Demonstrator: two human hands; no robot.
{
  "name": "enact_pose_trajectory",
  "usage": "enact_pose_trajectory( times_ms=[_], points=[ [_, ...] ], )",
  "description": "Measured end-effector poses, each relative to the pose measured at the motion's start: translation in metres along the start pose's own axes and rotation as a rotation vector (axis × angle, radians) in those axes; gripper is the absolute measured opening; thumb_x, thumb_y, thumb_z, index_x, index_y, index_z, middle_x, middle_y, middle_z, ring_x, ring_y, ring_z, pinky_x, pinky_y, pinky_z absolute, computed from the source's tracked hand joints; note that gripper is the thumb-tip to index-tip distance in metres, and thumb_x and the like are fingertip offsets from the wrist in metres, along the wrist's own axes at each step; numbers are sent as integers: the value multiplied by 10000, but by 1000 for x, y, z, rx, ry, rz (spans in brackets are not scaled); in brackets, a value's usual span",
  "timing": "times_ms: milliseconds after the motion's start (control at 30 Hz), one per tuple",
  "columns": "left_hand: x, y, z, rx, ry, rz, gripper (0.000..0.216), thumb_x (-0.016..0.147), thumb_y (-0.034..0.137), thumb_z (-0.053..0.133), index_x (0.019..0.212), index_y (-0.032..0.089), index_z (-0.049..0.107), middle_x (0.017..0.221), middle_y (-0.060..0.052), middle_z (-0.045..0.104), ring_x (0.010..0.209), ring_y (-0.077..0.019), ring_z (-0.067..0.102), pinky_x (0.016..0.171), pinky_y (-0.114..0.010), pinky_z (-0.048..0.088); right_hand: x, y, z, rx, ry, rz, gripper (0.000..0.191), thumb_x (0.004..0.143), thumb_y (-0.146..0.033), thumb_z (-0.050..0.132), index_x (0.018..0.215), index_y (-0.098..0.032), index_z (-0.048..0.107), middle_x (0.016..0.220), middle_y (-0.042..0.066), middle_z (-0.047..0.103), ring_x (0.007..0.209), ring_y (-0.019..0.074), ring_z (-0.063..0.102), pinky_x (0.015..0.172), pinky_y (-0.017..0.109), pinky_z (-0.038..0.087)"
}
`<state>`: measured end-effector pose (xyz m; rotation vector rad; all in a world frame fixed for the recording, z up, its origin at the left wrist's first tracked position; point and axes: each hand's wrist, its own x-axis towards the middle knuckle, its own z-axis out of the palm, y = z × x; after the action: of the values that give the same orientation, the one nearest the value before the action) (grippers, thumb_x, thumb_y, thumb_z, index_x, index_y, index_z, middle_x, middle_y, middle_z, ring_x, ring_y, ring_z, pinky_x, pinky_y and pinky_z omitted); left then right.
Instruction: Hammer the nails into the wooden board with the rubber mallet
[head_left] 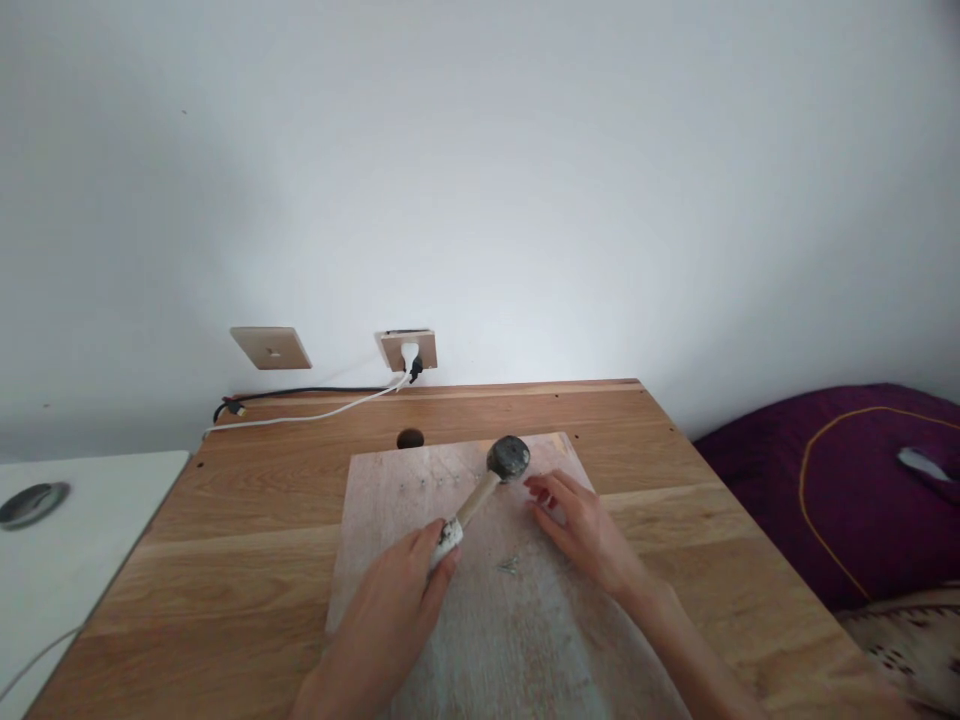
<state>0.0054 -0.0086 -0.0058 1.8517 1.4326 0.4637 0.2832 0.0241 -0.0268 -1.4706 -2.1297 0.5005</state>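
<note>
My left hand [399, 590] is wrapped around the white-taped grip of a mallet [478, 500]. The mallet's round black head [508, 458] is over the far part of a worn, pale board [450, 640]. My right hand [577, 520] is just right of that head, fingers loosely bent and thumb apart, with nothing visible between them. A row of small nails [439, 482] stands in the board left of the mallet head. Between my hands lies a small pile of loose nails [509, 564]. Whatever is directly beneath the mallet head is hidden.
The board rests on a wooden table [247, 560] against a white wall. Behind it are a cable hole [410, 438] and a socket [427, 350] with a white cable [300, 416] and a black one. A white surface [90, 520] adjoins at left, a purple cushion [847, 480] at right.
</note>
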Motion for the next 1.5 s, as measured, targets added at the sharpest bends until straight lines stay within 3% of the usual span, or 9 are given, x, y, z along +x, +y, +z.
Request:
enact_pose_trajectory(
  times_ms=[167,267,333,467,667,900,1300,1500],
  points=[
    [1,-1,-1,-5,3,3,355,1028,414,424,1211,219,657,1188,-104,763,1089,-280,722,960,-426,555,-21,-22,-9,86,-274,-45,122,969,-150,608,1024,-235,676,1021,33,666,951,194,672,848,311,549],
    [0,0,-4,-4,-3,-3,353,1028,423,426,1210,222,653,1211,-110,757,1107,-288,716,966,-429,547,-21,-31,-6,80,-339,-78,128,940,-118,627,980,-230,677,1018,33,650,956,199,663,840,310,544],
    [-2,1,-6,-24,-2,-9,340,1031,423,420,1186,227,651,1166,-100,766,1077,-280,721,943,-413,548,-19,-31,-2,80,-310,-94,134,921,-102,617,933,-225,669,967,25,654,894,187,664,792,292,542],
    [-5,-2,-8,-63,1,-20,334,1036,429,404,1108,230,662,1049,-77,780,979,-261,735,860,-367,554,-5,-13,-1,92,-85,-28,151,868,-94,586,905,-225,653,845,2,692,746,161,667,697,260,534],
    [-10,-8,-12,-68,53,-49,384,1017,435,422,1196,194,661,1129,-115,776,1042,-278,734,922,-387,548,29,17,-4,47,146,36,141,905,-168,538,929,-206,671,873,46,714,739,177,673,742,303,552],
    [-16,-13,-13,-78,74,-42,387,1026,440,437,1240,206,659,1190,-124,767,1069,-276,729,935,-386,552,34,19,8,-4,126,-38,176,927,-166,532,943,-211,702,887,66,715,785,197,688,763,321,565],
    [-14,-14,-10,-84,61,-31,370,1026,436,441,1237,224,659,1184,-99,770,1083,-272,728,942,-376,557,28,16,21,-33,155,-24,187,969,-203,506,944,-229,690,912,73,721,809,210,695,763,338,588],
    [-3,0,-9,-69,18,18,312,1035,405,443,1173,241,670,1145,-76,774,1045,-261,726,891,-351,558,28,18,23,-13,190,20,178,975,-263,544,1097,-217,664,922,78,729,811,221,701,790,360,591]
  ],
)
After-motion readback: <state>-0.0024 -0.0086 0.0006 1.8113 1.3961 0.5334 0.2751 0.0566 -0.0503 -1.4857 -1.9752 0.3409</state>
